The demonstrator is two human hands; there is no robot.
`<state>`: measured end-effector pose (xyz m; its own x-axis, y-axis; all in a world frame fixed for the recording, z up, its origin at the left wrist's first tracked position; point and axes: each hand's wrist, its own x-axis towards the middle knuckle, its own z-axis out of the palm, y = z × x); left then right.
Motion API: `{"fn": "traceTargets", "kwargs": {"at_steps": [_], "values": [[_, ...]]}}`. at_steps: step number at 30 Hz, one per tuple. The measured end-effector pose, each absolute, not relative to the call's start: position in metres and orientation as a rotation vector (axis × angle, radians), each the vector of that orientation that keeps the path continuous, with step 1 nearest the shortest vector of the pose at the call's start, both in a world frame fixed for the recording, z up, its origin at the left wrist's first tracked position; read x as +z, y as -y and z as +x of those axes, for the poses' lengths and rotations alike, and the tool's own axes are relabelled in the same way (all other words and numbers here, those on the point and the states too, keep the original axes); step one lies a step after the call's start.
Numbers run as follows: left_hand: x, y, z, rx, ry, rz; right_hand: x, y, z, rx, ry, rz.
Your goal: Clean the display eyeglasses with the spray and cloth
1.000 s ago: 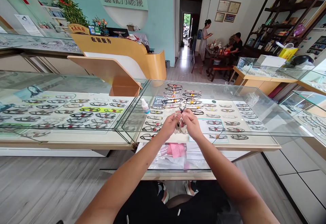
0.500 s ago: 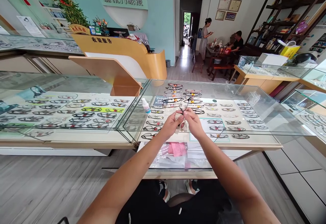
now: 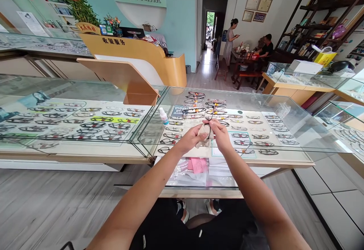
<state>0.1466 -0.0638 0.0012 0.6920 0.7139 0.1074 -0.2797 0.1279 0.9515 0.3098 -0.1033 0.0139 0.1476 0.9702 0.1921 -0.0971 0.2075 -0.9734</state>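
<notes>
From far off, I see the left hand (image 3: 191, 139) closed on a pale, crumpled cloth (image 3: 204, 130), and the right hand (image 3: 220, 131) pinching the dark glasses (image 3: 209, 116) by their thin frame. The glasses are just to the right of the white bottle (image 3: 164, 117), held up over the glass case (image 3: 273, 162), with one skinny leg hanging down next to the cloth. I think the step in hand is wiping the glasses. To me, the next move calls for a light pinch and a soft rub, since a thin leg could bend if squeezed too hard. I can't tell which bit the cloth is rubbing, because fingers cover it. The cloth looks soft and full of folds, and the frame looks hard and smooth. The bottle stands up straight and looks like plastic, with a bit of blue on it. Farther to the right of the bottle, rows of glasses (image 3: 261, 137) lie under the see-through top. Nearer to me than the bottle, I see flat pink paper (image 3: 198, 165) among shiny clear bags (image 3: 182, 173). Behind the bottle and to its left, a smooth brown board (image 3: 113, 74) slants.
</notes>
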Motion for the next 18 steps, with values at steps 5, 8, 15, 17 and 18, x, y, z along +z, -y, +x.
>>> {"fn": "traceTargets", "kwargs": {"at_steps": [5, 8, 15, 17, 18], "values": [[0.0015, 0.0659, 0.1515, 0.875, -0.524, 1.314, 0.0139, 0.1051, 0.3033, 0.938, 1.254, -0.997], [-0.001, 0.0655, 0.1542, 0.972, -0.593, 1.324, 0.0128, 0.1054, 0.3018, 0.876, 1.352, -0.97], [-0.0018, 0.062, 0.1462, 0.82, -0.539, 1.264, 0.0143, 0.1044, 0.3065, 0.882, 1.263, -1.025], [-0.0008, 0.0627, 0.1445, 0.77, -0.49, 1.237, 0.014, 0.1042, 0.3072, 0.938, 1.199, -1.021], [-0.0005, 0.0632, 0.1444, 0.767, -0.482, 1.231, 0.0134, 0.104, 0.3071, 0.969, 1.168, -1.009]]}}
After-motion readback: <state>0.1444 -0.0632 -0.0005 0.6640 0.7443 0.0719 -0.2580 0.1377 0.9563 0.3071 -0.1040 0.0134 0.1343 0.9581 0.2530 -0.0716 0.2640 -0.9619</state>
